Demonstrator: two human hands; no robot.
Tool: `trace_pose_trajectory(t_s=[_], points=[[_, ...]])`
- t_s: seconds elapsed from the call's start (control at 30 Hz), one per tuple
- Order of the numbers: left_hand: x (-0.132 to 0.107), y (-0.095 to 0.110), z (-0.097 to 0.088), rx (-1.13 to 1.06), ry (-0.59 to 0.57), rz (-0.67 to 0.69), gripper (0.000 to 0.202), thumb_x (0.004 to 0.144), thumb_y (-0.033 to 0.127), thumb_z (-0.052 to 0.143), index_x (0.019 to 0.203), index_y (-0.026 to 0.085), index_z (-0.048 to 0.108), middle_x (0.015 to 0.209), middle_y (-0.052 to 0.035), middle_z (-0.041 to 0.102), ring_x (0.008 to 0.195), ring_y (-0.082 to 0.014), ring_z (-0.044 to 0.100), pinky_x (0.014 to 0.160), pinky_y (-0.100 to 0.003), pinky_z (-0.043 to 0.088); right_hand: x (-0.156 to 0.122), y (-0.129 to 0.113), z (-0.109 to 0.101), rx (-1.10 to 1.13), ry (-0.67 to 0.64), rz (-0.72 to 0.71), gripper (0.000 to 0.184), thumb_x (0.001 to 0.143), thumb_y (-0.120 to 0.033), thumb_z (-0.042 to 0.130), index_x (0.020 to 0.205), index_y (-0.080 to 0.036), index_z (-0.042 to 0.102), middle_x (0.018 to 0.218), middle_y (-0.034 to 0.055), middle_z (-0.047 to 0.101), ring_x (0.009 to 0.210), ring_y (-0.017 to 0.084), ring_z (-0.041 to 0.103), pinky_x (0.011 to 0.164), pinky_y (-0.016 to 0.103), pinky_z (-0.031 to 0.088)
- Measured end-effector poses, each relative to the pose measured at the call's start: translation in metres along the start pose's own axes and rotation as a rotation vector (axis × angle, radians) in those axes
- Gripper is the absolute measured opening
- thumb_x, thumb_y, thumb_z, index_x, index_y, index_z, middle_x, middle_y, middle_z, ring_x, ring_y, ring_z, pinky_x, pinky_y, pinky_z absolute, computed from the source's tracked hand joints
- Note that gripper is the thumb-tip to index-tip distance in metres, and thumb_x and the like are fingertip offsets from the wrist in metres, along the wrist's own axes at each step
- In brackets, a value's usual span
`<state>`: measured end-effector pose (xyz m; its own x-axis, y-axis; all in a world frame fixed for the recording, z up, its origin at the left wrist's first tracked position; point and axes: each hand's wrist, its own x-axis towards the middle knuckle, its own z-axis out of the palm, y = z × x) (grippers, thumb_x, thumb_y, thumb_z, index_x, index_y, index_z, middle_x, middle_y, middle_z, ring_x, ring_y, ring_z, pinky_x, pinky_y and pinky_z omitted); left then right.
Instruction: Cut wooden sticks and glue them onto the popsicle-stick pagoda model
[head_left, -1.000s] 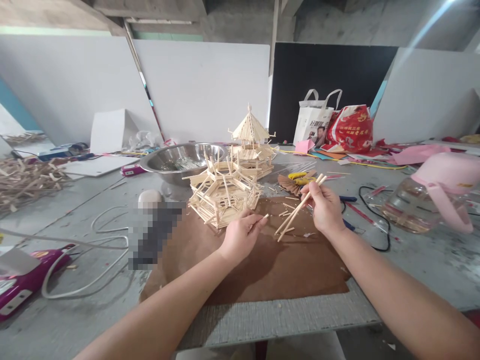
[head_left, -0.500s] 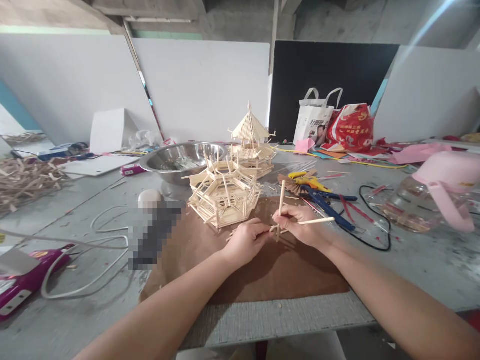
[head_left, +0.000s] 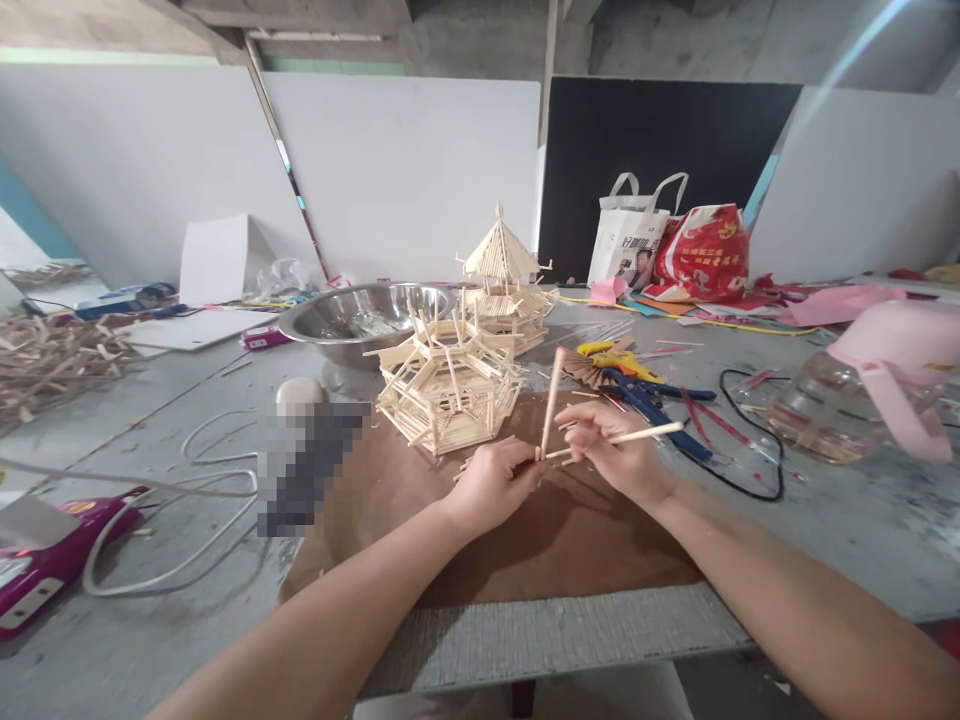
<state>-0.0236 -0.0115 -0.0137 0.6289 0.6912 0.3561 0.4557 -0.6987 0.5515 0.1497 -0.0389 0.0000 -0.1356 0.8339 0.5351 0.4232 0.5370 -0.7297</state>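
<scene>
Right fingers point(head_left: 583, 436) now off leaning stick point(head_left: 551, 405), holding second stick point(head_left: 649, 433); left fingers point(head_left: 519, 455) pinch leaning stick low down.

Gripping the foot of a near-upright wooden stick point(head_left: 552, 400) in the left hand point(head_left: 495, 485) at mid-frame, holding a near-level wooden stick point(head_left: 652, 432) in the right hand point(head_left: 615, 455) right of centre, over a brown sheet point(head_left: 555, 560) at lower centre, with a stick-built framework point(head_left: 453, 378) above, a steel basin point(head_left: 319, 345) behind, a pink-lidded jug point(head_left: 870, 390) far right

Held sticks point(head_left: 551, 405): over mat point(head_left: 570, 560), frt-R of frame point(head_left: 452, 395)
Basin point(head_left: 319, 335): bhd frame, L
Pagoda point(head_left: 501, 262): bhd frame, R of basin
Tools point(head_left: 646, 403): R of sticks
Jug point(head_left: 855, 380): far R
</scene>
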Motion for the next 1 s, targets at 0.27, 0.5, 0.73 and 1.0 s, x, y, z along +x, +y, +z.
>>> trace_pose_trajectory(t_s=[0.27,0.5,0.73,1.0], points=[[0.000,0.001,-0.001,0.004,-0.001,-0.178,0.024,0.075,0.025,0.042,0.054,0.015,0.048,0.049,0.0044,0.046,0.047,-0.0060,0.039,0.046,-0.018,0.029,0.018,0.018,-0.012,-0.810,-0.031,0.247,0.040,0.077,-0.046,0.041,0.105,-0.020,0.051,0.067,0.0038,0.063,0.063,0.019,0.059,0.055,0.026,0.038],[0.000,0.001,0.000,-0.054,-0.011,-0.198,0.021,0.074,0.023,0.043,0.056,0.016,0.050,0.049,0.0043,0.050,0.046,-0.0056,0.041,0.047,-0.018,0.030,0.020,0.032,-0.007,-0.908,-0.525,0.331,0.043,0.071,-0.049,0.047,0.104,-0.022,0.053,0.101,0.0084,0.060,0.091,0.025,0.055,0.069,0.030,0.038],[0.001,0.001,-0.001,-0.059,-0.038,-0.198,0.021,0.074,0.023,0.042,0.056,0.016,0.050,0.050,0.0039,0.051,0.048,-0.0065,0.042,0.048,-0.018,0.031,0.020,0.032,-0.011,-0.818,-0.509,0.307,0.052,0.071,-0.057,0.040,0.107,-0.021,0.052,0.107,0.0104,0.054,0.093,0.023,0.052,0.074,0.031,0.036],[0.000,-0.002,-0.001,-0.050,-0.060,-0.210,0.021,0.074,0.025,0.041,0.057,0.016,0.050,0.051,0.0034,0.052,0.048,-0.0072,0.042,0.047,-0.019,0.031,0.018,0.033,-0.015,-0.666,-0.649,0.125,0.024,0.072,-0.036,0.050,0.091,-0.024,0.058,0.091,0.0031,0.060,0.083,0.017,0.054,0.067,0.025,0.036]])
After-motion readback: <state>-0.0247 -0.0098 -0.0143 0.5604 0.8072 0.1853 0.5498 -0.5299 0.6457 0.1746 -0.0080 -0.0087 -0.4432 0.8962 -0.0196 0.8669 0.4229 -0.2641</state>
